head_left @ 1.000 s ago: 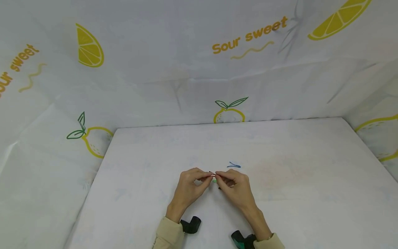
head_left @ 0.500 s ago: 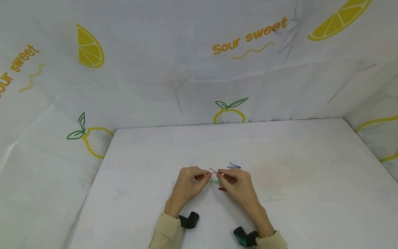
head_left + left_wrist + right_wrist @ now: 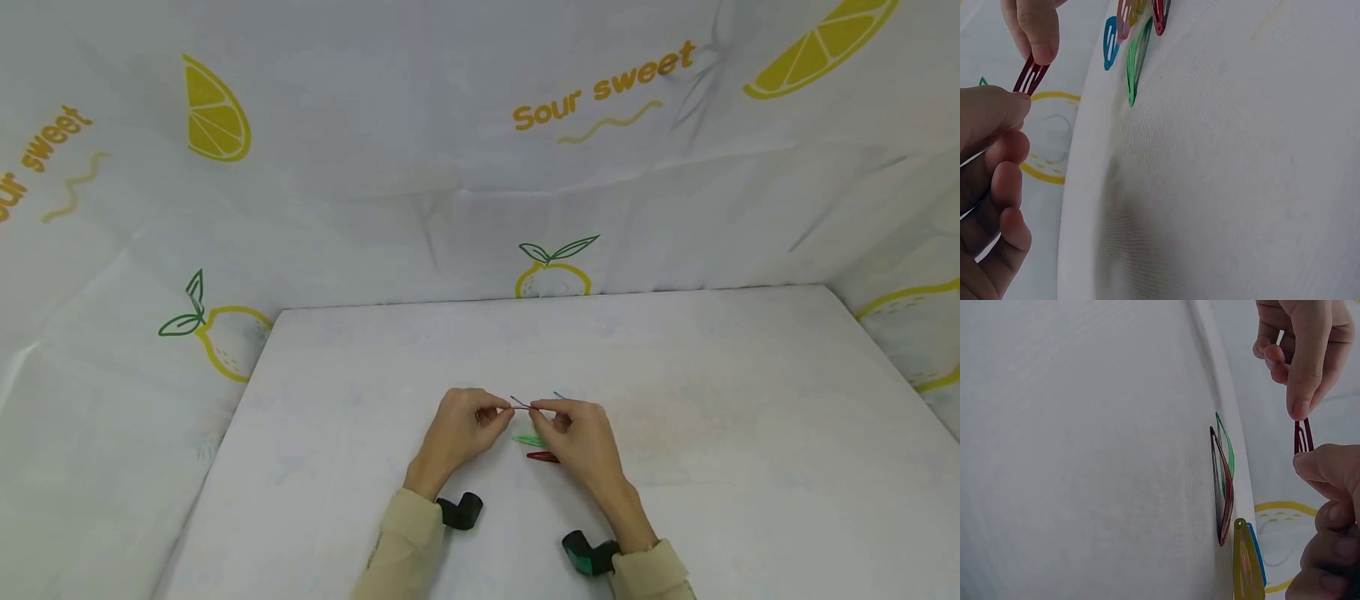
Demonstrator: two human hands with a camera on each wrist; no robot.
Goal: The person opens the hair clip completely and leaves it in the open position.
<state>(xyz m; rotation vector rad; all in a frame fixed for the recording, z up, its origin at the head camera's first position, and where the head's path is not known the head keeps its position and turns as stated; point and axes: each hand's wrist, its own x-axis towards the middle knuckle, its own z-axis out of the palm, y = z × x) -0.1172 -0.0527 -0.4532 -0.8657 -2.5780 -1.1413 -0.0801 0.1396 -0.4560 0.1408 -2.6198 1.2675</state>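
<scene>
A dark red snap hair clip (image 3: 521, 407) is stretched between my two hands above the table. My left hand (image 3: 461, 429) pinches one end between thumb and forefinger, its other fingers curled in the left wrist view. The opposite end sits in the pinch of my right hand (image 3: 583, 433). From the head, a thin prong of the clip sticks up at an angle from its frame. Below the hands lie a green hair clip (image 3: 527, 439) and another red hair clip (image 3: 542, 457), partly covered by the right hand.
Beyond the right hand a blue hair clip (image 3: 560, 395) peeks out. Yellow (image 3: 1244, 559) and pink (image 3: 1124, 19) hair clips lie near it. The white table (image 3: 337, 375) meets a lemon-printed cloth (image 3: 360, 167) at its back edge.
Both hands have moved slightly away from the body with the dark red clip, and the gap between them has widened. More of the green and red clips shows; the blue one is mostly covered.
</scene>
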